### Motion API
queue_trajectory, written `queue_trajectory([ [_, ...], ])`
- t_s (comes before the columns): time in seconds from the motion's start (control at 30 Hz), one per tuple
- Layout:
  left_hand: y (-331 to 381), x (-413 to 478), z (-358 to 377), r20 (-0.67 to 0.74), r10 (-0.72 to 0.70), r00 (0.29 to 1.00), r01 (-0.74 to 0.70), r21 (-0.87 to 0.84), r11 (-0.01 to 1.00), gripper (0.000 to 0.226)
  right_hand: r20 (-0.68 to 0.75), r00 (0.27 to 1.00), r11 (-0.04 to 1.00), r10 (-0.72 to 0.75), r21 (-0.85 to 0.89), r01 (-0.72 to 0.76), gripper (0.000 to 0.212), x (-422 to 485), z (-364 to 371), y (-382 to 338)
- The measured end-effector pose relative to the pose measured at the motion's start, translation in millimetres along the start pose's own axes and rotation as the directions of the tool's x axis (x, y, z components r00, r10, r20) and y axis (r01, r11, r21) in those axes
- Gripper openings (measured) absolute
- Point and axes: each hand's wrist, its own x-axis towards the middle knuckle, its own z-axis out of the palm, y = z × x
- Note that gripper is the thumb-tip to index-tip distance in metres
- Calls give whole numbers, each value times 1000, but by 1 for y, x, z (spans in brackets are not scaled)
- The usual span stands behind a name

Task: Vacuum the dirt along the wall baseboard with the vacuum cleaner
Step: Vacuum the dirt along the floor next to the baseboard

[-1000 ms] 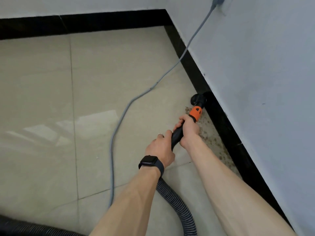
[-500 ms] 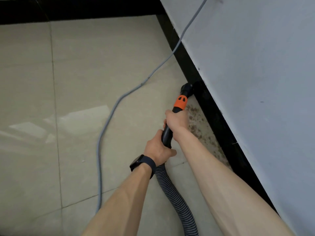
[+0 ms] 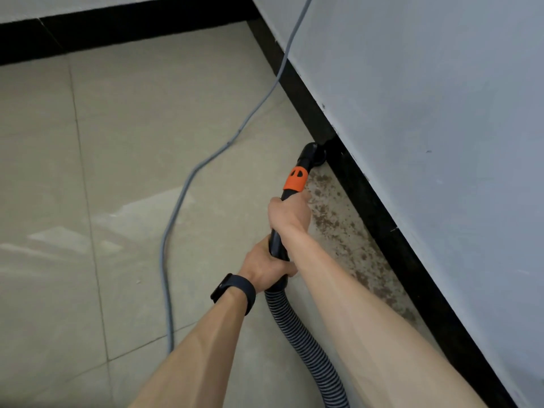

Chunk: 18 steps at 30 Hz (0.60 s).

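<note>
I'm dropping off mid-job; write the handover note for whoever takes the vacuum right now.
Left hand grips the wand at its rear end, by the hose.
Right hand grips it just below the orange collar.
Nozzle is on the floor against the baseboard.
To do: the brown dirt strip along the baseboard, on the near side of the nozzle.
Done: none shows beyond the nozzle.

Glossy floor tiles (image 3: 132, 128), ribbed, probably plastic hose (image 3: 306, 343), matt painted wall (image 3: 426, 98).

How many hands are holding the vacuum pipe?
2. The right hand grips the black pipe just below the orange collar. The left hand, wearing a watch, grips it lower, where the ribbed hose joins.
</note>
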Motion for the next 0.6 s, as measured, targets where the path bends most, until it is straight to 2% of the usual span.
queue_trajectory([
  [0.1, -3, -3, 4, -3, 4, 1000, -4, 36, 999, 50, 38, 999, 993, 25, 114, -29, 37, -1, -2, 10],
  [0.17, -3, -5, 7, -25, 23, 999, -20, 116, 993, 50, 73, 997, 964, 40, 258, -58, 31, 4, -4, 17],
  [0.33, 16, -7, 3, -101, 140, 985, -85, 424, 902, 51, 219, 976, 813, 12, 566, -137, 13, 17, -20, 8],
  [0.43, 29, -9, -13, -93, 143, 985, -71, 538, 840, 54, 312, 950, 740, -4, 640, -207, 15, 14, -22, -2],
  [0.5, 30, -14, -28, 4, 65, 998, -58, 523, 850, 58, 353, 935, 762, -26, 612, -210, 17, 7, -17, -7],
  [0.6, 22, -29, -42, 81, 10, 997, -36, 323, 946, 53, 416, 904, 821, -93, 547, -167, 25, -10, -8, -8],
])
